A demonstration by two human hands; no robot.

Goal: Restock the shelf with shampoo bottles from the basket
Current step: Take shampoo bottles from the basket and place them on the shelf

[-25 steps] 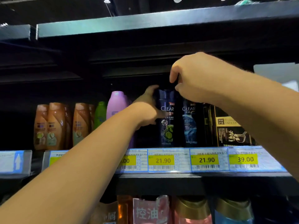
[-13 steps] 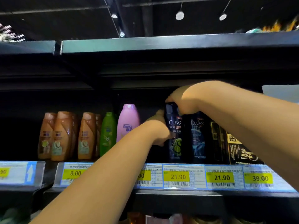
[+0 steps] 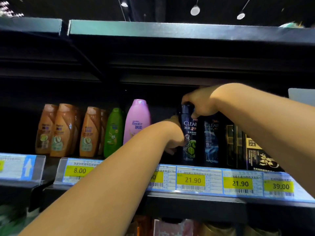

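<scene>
Our right hand comes down over the dark CLEAR shampoo bottle, fingers curled and pinching its cap. Our left hand wraps the bottle's left side lower down, fingers bent round it. The bottle stands upright on the shelf, above a 21.90 price tag, just beside a second CLEAR bottle on its right, with a pink bottle further left

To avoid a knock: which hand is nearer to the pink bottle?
Left. The left hand is just right of the pink bottle; the right hand is farther right.
</scene>
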